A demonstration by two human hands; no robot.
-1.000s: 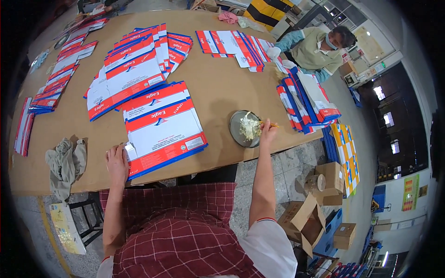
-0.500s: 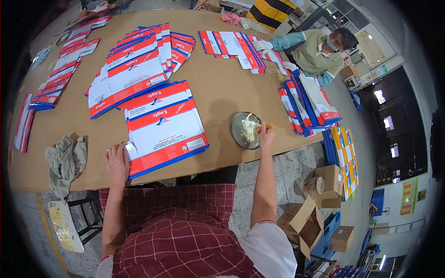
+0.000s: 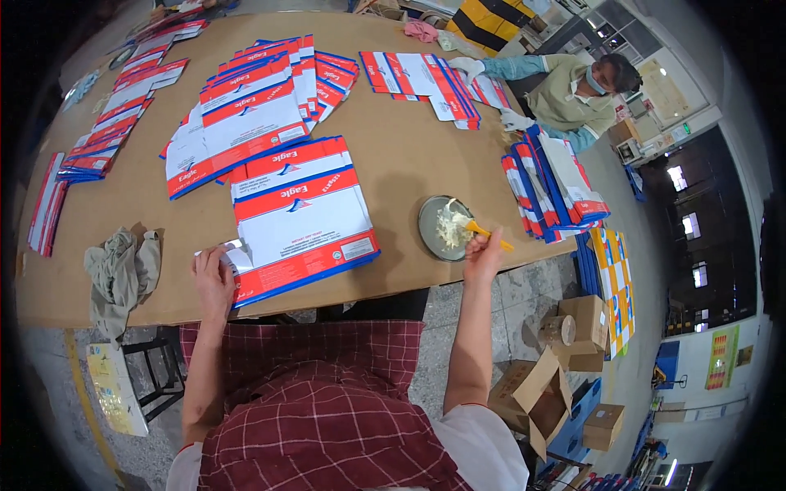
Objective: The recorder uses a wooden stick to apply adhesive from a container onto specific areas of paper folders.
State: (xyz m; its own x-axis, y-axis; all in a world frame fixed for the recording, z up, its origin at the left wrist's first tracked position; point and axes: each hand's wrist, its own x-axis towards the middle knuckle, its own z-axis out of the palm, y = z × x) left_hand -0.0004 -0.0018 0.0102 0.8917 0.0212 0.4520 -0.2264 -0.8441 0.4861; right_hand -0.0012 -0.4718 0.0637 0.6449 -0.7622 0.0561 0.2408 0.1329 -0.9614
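Observation:
At the left edge of a red, white and blue printed carton sheet stack, my left hand is closed on a lifted white flap of the top sheet. My right hand grips a brush by its yellow handle. The brush's head reaches into a round grey dish and is hidden by the thick white paste there. The dish rests on the brown-covered table, to the right of the stack.
More printed sheets lie fanned beyond my stack, with another row at far left. A crumpled grey cloth is at the near left. Across the table, a masked co-worker handles sheets beside a folded pile. Cardboard boxes stand on the floor.
The brush is tilted differently, showing more of its yellow handle, and my right hand sits slightly lower. The flap at my left hand is lifted more. The whole view has shifted slightly.

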